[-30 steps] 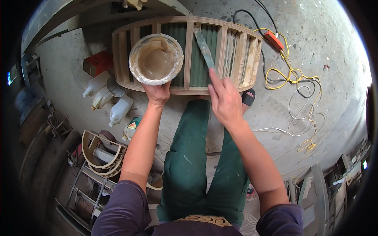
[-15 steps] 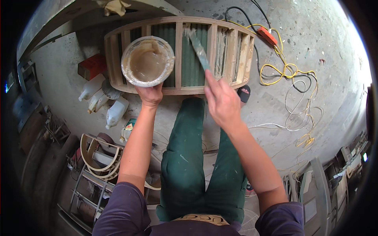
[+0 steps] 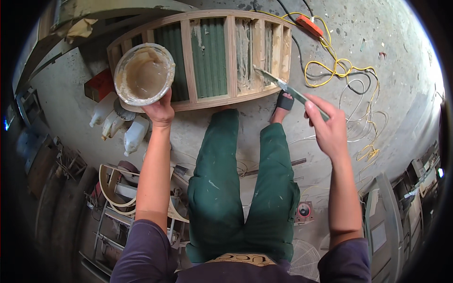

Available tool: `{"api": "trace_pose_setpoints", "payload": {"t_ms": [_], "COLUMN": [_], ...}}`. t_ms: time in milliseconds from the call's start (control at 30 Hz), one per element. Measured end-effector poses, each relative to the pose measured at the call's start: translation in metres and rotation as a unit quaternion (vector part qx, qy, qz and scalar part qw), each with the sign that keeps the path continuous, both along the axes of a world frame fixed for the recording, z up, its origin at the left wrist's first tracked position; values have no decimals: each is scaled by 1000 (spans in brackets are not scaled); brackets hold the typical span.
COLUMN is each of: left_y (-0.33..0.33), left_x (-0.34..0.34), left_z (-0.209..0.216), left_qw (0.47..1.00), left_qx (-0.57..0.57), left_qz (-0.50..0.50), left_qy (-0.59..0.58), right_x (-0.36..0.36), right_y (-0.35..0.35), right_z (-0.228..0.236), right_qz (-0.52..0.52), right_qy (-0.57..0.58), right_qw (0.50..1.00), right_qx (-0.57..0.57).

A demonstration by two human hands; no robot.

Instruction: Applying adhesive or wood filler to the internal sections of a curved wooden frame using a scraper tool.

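Observation:
My left hand (image 3: 159, 111) grips a round tub (image 3: 169, 88) from its near side and underneath; tan paste lies inside and crusts the rim. It hangs over the left part of a curved wooden frame (image 3: 188, 56), whose slats divide green ribbed panels (image 3: 209, 61). My right hand (image 3: 330, 126) is closed around the handle of a slim, green-handled spreading tool (image 3: 293, 93); whether it is a brush or a spatula I cannot tell. Its paste-smeared tip is over the frame's right bays, where thick paste (image 3: 243, 52) coats the panel. Contact there cannot be made out.
White plastic jugs (image 3: 137, 134) and a red box (image 3: 98, 86) stand left of the frame. Yellow and black cables (image 3: 336, 70) with an orange socket block (image 3: 309, 27) lie on the concrete floor at right. A curved wooden piece (image 3: 106, 186) rests at lower left.
My right hand has moved right and nearer to me, taking the tool tip from a middle bay to the right bays. In the picture, the tub and the frame have shifted left.

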State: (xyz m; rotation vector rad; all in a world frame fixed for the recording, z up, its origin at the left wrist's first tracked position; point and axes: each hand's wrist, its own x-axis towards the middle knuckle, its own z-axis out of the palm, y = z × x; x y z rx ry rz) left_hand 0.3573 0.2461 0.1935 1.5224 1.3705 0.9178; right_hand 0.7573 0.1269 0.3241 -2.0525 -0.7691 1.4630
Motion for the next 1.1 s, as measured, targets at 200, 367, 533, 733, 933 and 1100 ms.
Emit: {"api": "trace_pose_setpoints", "payload": {"t_ms": [200, 367, 533, 733, 933, 1100], "left_y": [5, 6, 5, 8, 12, 13], "left_x": [1, 8, 10, 4, 8, 33], "left_z": [2, 7, 8, 8, 7, 18], "left_qw": [999, 999, 999, 999, 999, 997], "left_qx": [11, 14, 11, 21, 45, 79], "left_qz": [-2, 9, 14, -12, -12, 4], "left_qy": [-41, -52, -47, -29, -14, 6], "right_x": [1, -31, -43, -6, 39, 43], "right_y": [22, 18, 5, 4, -24, -41], "right_z": [-13, 6, 6, -34, -82, -108], "right_qz": [233, 350, 347, 65, -26, -51], "right_qy": [-151, -156, -132, 16, 228, 246], "right_qw": [947, 914, 921, 995, 971, 966], "right_qx": [159, 131, 120, 72, -71, -59]}}
